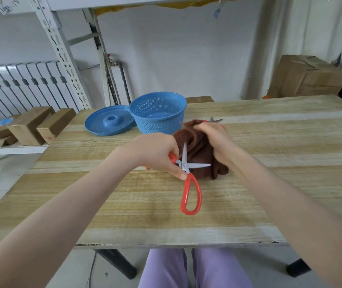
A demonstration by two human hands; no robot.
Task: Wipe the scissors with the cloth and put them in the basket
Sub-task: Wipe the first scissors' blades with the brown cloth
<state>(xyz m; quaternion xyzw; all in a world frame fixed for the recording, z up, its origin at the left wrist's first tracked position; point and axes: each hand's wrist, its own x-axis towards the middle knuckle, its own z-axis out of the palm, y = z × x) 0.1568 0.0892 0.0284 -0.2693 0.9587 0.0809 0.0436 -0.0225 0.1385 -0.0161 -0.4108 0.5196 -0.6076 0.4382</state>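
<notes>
Counts, left to right: one blue perforated lid (109,120) lying flat on the wooden table (269,154); one blue perforated basket (158,112) upright just right of the lid, their edges overlapping from this angle; one brown cloth (201,154) bunched on the tabletop; two pairs of scissors in view. Off the table's left edge, a few cardboard boxes (28,125) on a low shelf; one larger carton (305,75) behind the far right side.

Left hand (157,152): fingers curled, thumb and fingers closed around one red handle of the near scissors (187,173). Blades spread wide apart, one pointing away from the person, the other pointing right, both lying against the cloth. The free handle loop hangs toward the person, over bare table.

Right hand (211,134): clenched on top of the cloth, gripping a bunch of it, knuckles up. The cloth sits just in front of the basket, near but apart from it.

Second scissors (214,120): only metal tips and a bit of red show, past the right hand behind the cloth, on the table; whether the hand touches them cannot be told.

Basket interior shows nothing inside.
</notes>
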